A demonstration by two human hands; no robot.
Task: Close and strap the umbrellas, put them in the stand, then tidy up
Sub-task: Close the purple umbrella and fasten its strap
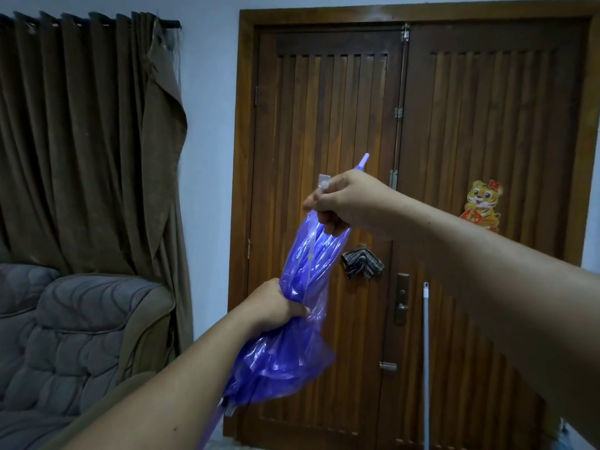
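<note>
A translucent purple umbrella (293, 336) is folded and held up in front of me, tilted with its tip toward the upper right. My left hand (274, 305) grips the gathered canopy around its middle. My right hand (344, 199) holds the upper end of the canopy near the tip and pinches the clear closing strap (323, 185), whose end sticks up above my fingers. The umbrella's shaft runs down toward the bottom edge of the view. No umbrella stand is in sight.
A dark wooden double door (454, 190) stands straight ahead, with a striped cloth (362, 264) on its handle and a white pole (426, 362) leaning against it. A grey sofa (65, 336) and brown curtains (81, 141) fill the left.
</note>
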